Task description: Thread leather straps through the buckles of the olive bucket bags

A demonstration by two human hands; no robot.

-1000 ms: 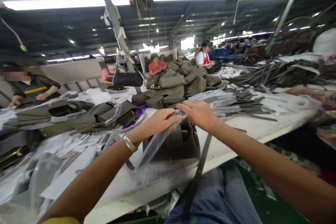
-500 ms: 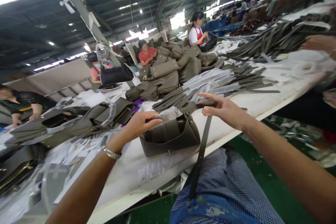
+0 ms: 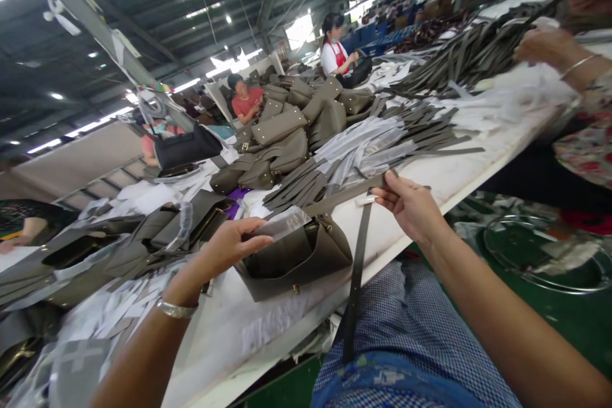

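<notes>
Between my two hands stretches a dark olive strap [image 3: 347, 196], its left part covered in a pale translucent wrap [image 3: 287, 224]. My left hand [image 3: 234, 243], with a silver bracelet at the wrist, is closed on the wrapped part. My right hand [image 3: 408, 203] pinches the bare far end between thumb and fingers. Just below the strap, an olive handbag [image 3: 299, 268] lies on the table with its mouth open and a small metal fitting on its front. A second strap [image 3: 357, 274] with small holes hangs over the table edge onto my lap.
Olive bags [image 3: 282, 131] are heaped at the back, with loose straps [image 3: 354, 153] in front of them. More bag pieces [image 3: 143, 236] and paper strips [image 3: 115, 306] cover the left. A co-worker's hand [image 3: 549, 51] is at the right. The white table's edge [image 3: 459, 194] runs diagonally.
The view has shifted right. My right hand has closed on the strap's end, and the strap is now drawn out straighter between my hands. A co-worker's hand shows more clearly at right.
</notes>
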